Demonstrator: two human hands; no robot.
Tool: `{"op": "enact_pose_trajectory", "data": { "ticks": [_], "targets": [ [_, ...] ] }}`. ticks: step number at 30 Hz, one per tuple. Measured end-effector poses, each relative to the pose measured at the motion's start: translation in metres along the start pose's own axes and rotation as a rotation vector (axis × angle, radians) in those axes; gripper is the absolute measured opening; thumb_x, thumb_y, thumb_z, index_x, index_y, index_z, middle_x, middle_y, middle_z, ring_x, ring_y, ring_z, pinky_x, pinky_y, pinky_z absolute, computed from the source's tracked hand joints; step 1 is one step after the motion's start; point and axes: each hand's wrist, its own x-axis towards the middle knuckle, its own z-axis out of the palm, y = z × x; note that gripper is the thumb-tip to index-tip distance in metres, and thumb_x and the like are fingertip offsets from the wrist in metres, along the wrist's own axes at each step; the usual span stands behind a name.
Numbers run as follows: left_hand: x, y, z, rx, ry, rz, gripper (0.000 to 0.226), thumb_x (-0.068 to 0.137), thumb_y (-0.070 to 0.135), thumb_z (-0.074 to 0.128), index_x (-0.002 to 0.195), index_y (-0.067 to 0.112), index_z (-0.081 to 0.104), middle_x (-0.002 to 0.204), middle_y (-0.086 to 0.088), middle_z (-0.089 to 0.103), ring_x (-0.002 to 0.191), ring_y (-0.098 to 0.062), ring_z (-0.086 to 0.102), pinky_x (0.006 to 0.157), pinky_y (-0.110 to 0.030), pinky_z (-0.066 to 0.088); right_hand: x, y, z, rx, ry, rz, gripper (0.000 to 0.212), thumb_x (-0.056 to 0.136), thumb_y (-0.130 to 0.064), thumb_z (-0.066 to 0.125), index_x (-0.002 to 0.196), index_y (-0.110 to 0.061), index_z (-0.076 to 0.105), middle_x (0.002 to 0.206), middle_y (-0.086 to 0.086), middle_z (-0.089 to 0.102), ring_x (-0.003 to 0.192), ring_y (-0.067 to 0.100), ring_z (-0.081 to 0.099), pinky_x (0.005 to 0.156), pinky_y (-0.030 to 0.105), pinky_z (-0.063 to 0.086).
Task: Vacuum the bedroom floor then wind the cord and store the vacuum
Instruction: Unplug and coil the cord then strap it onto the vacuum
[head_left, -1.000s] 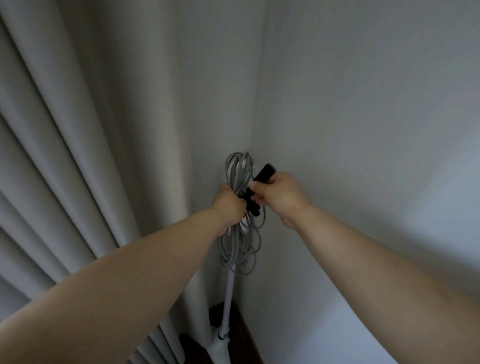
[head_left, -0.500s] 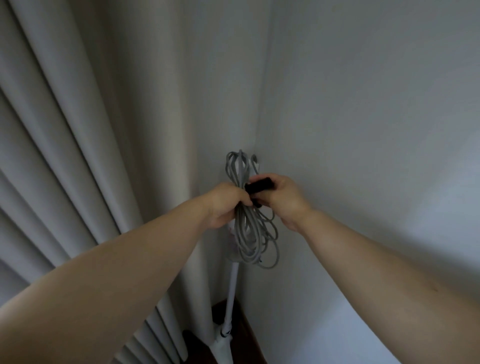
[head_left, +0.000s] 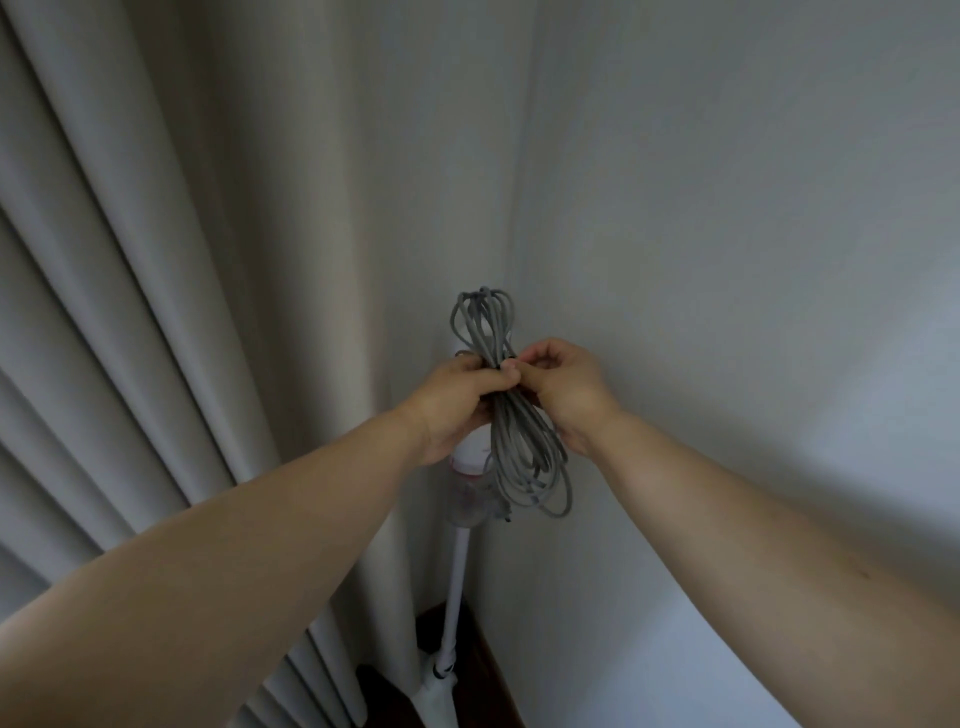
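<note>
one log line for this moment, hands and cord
stage: securing cord | left hand: grips coiled cord | right hand: pinches bundle middle | vacuum: upright in corner by curtain

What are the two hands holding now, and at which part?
Both grip the coiled grey cord at its middle. The left hand wraps around the bundle; the right hand pinches it there from the other side.
</note>
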Motion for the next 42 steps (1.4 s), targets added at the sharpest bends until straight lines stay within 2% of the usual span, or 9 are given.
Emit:
{"op": "enact_pose_trajectory", "data": {
  "ticks": [5,9,13,19,24,27,30,37,42],
  "targets": [
    [0.005,-0.004,0.004,0.004,0.082,0.025,0.028,0.101,-0.001,0.039,0.126,-0.001,0.052,0.097,-0.009,0.064,0.084,-0.015,0.063,0.071,-0.018,0.057,-0.002,-0.003,0.001,0.107,-0.011,0.054,0.014,0.089,-0.004,0.065,0.081,-0.009,0.054,0.07,0.008,0.058,0.059,0.017,0.057,0.053,0.023,0.053],
    [0.009,-0.001,0.002,-0.118,0.2,0.032,0.014,0.094,-0.001,0.055,0.106,0.006,0.056,0.083,-0.008,0.063,0.066,-0.013,0.064,0.055,-0.017,0.055,-0.005,-0.006,-0.001,0.117,-0.14,0.146,0.036,0.082,0.006,0.066,0.112,-0.005,0.049,0.093,0.012,0.06,0.075,0.021,0.063,0.071,0.033,0.057],
    [0.011,0.001,0.0,-0.178,0.202,-0.087,0.012,0.088,0.003,0.065,0.096,0.003,0.057,0.075,-0.009,0.064,0.049,-0.009,0.064,0.046,-0.017,0.05,-0.009,-0.006,-0.007,0.083,-0.189,0.17,0.042,0.077,0.02,0.058,0.108,-0.005,0.046,0.091,0.014,0.059,0.077,0.024,0.062,0.074,0.039,0.056],
    [0.014,-0.009,-0.005,0.143,0.025,-0.258,0.038,0.09,0.047,0.061,0.109,0.014,0.067,0.102,-0.009,0.068,0.09,-0.021,0.057,0.081,-0.026,0.044,-0.01,0.002,-0.014,0.172,-0.186,0.186,0.038,0.077,0.023,0.047,0.105,-0.004,0.047,0.09,0.017,0.057,0.071,0.024,0.061,0.06,0.033,0.056],
    [0.012,-0.015,0.002,0.233,0.093,-0.133,0.038,0.098,0.031,0.053,0.123,0.004,0.061,0.102,-0.01,0.07,0.084,-0.015,0.065,0.061,-0.01,0.051,-0.009,0.007,-0.022,0.123,-0.182,0.228,0.036,0.078,0.021,0.05,0.106,-0.003,0.051,0.095,0.018,0.059,0.075,0.025,0.062,0.067,0.036,0.055],
    [0.016,-0.019,0.004,0.328,0.146,-0.063,0.037,0.096,0.03,0.057,0.115,0.0,0.066,0.108,-0.015,0.07,0.094,-0.022,0.066,0.083,-0.024,0.055,-0.011,0.006,-0.027,0.146,-0.299,0.288,0.027,0.088,0.007,0.048,0.109,-0.001,0.063,0.092,0.017,0.065,0.076,0.023,0.064,0.067,0.029,0.055],
    [0.016,-0.021,0.008,0.408,0.187,-0.021,0.038,0.095,0.035,0.057,0.087,-0.001,0.069,0.084,-0.013,0.07,0.079,-0.024,0.066,0.079,-0.032,0.055,-0.012,0.008,-0.026,0.283,-0.357,0.345,0.028,0.098,-0.011,0.047,0.117,0.004,0.062,0.093,0.017,0.07,0.077,0.024,0.068,0.066,0.029,0.059],
    [0.018,-0.026,0.013,0.434,0.152,-0.091,0.041,0.103,0.033,0.041,0.107,0.001,0.067,0.103,-0.016,0.067,0.094,-0.026,0.063,0.093,-0.037,0.049,-0.011,0.017,-0.022,0.292,-0.237,0.3,0.027,0.101,-0.009,0.043,0.116,0.005,0.06,0.08,0.01,0.072,0.066,0.018,0.07,0.056,0.024,0.057],
    [0.022,-0.039,0.004,0.419,0.118,-0.133,0.029,0.101,0.031,0.047,0.097,0.009,0.066,0.109,-0.021,0.069,0.103,-0.034,0.066,0.099,-0.049,0.049,-0.012,0.021,-0.021,0.245,-0.246,0.319,0.027,0.101,-0.01,0.044,0.117,0.004,0.06,0.095,0.016,0.069,0.078,0.023,0.068,0.06,0.026,0.057]
  ]
}}
